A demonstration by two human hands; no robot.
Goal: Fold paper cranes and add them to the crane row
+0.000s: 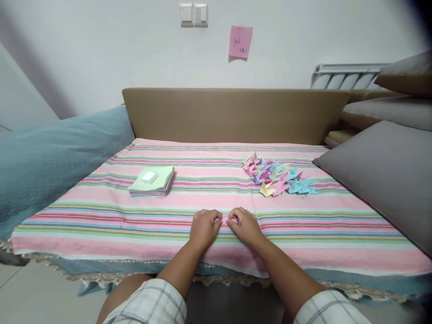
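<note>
Near the front of the striped cloth, my left hand [204,227] and my right hand [245,225] face each other with fingertips pinched. Between them is a small piece of folded pink paper [225,218], gripped from both sides; most of it is hidden by my fingers. Beyond my right hand lies a cluster of folded paper cranes [278,176] in pink, purple, green, yellow and blue. To the left, a stack of coloured square paper [165,180] has a light green sheet uppermost. A small white block [149,177] rests on that stack.
The striped cloth [209,180] covers a sofa seat with a brown backrest [232,114]. A blue-covered armrest [67,157] bounds the left side, and grey cushions [388,166] pile up on the right. On the wall are light switches [193,15] and a pink note [240,42].
</note>
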